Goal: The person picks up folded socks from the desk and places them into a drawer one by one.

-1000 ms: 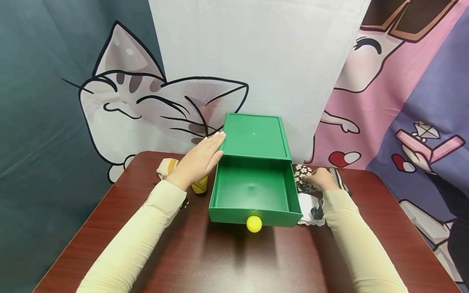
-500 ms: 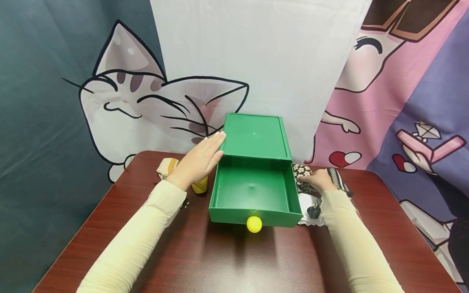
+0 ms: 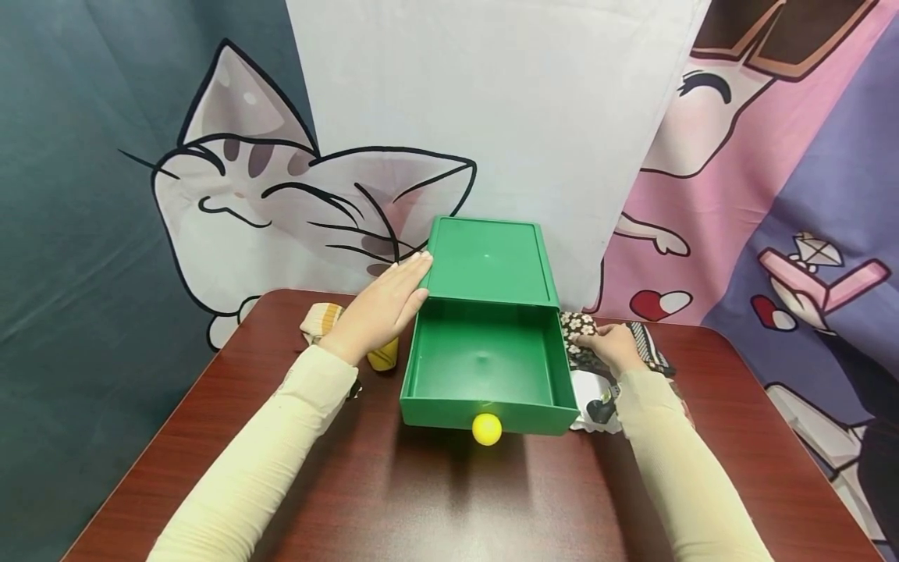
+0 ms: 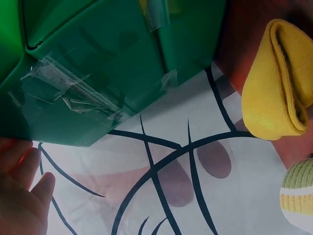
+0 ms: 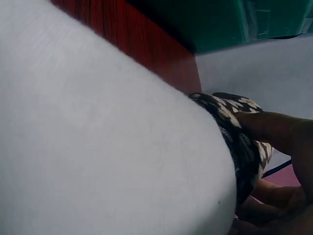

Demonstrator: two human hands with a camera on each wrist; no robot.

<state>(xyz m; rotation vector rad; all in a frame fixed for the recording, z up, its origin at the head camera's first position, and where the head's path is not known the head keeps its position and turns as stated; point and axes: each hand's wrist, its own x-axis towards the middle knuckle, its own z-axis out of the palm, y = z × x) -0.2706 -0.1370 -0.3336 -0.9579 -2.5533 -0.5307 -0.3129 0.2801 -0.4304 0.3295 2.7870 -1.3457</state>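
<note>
My left hand point(image 3: 382, 308) lies with straight fingers against the left edge of a green plastic drawer box point(image 3: 492, 261). Its drawer point(image 3: 485, 371), with a yellow ball knob point(image 3: 487, 429), is pulled out and has nothing in it. To the box's right, my right hand point(image 3: 614, 347) pinches a dark, flower-patterned folded sock point(image 3: 579, 324). In the right wrist view, thumb and fingers bend around that sock point(image 5: 239, 142), while the sleeve covers much of the picture. A white folded sock with a dark patch point(image 3: 590, 394) lies just in front of it.
A black-and-white striped folded sock point(image 3: 649, 347) is right of my right hand. Left of the box are a yellow folded sock point(image 4: 274, 88) and a cream one with coloured bands point(image 4: 298, 196). A printed cloth point(image 3: 492, 101) hangs behind the brown table point(image 3: 449, 507).
My right hand has shifted slightly left, and its forearm has turned a little. More of the striped sock shows beside it. The left hand and the drawer have stayed still.
</note>
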